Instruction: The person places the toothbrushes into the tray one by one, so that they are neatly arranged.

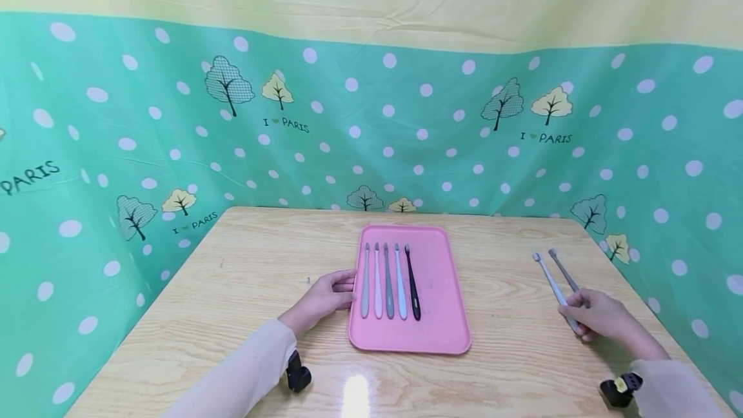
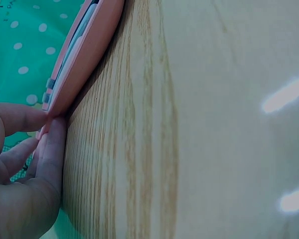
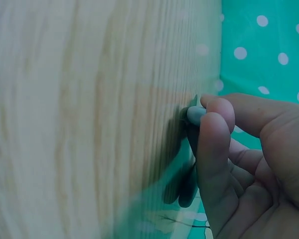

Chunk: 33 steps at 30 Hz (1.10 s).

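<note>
At the right of the table, my right hand (image 1: 600, 315) pinches a light blue toothbrush (image 1: 551, 279) near its handle end, between thumb and fingertips. A grey toothbrush (image 1: 564, 268) lies just beyond it, its lower end partly hidden by the hand. The right wrist view shows the blue handle end (image 3: 196, 115) between the fingertips, close over the wood. My left hand (image 1: 325, 298) holds the left rim of a pink tray (image 1: 441, 302), thumb at the rim and fingers along the outer wall. Several toothbrushes lie side by side in the tray's left half, a black one (image 1: 413, 282) rightmost.
The wooden table (image 1: 244, 263) bears the tray near its middle. A green and yellow curtain (image 1: 418, 128) with dots and trees hangs along the back and both sides. A dark wrist camera (image 1: 298, 373) sits by the left sleeve.
</note>
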{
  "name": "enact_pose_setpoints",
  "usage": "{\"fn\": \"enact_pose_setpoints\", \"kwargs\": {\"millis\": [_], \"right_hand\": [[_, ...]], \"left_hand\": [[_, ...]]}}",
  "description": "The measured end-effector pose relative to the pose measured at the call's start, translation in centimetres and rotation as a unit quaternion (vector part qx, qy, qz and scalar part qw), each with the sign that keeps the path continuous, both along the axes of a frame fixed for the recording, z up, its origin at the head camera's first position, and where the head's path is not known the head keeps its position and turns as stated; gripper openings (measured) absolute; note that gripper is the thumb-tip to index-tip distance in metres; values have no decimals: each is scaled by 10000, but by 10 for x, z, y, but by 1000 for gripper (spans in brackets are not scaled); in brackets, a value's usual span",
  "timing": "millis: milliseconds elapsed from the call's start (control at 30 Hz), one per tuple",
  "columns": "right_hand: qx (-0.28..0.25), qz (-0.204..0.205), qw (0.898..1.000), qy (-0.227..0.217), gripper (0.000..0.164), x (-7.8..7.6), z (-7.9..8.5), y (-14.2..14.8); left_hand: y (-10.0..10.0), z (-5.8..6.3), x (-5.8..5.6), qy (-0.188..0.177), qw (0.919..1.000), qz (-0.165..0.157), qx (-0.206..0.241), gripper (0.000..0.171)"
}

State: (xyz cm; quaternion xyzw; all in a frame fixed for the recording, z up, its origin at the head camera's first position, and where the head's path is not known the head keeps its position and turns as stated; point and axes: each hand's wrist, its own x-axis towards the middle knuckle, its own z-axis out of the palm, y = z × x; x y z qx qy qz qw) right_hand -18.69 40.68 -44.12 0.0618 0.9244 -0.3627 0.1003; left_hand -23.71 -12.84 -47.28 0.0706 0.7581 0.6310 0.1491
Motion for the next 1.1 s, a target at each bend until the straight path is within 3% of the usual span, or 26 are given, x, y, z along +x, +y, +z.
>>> {"fn": "enact_pose_setpoints", "kwargs": {"millis": [1100], "right_hand": [[-229, 185, 9995, 80, 34, -2, 4, -12]], "left_hand": [[2, 2, 0, -89, 9999, 55, 117, 60]]}}
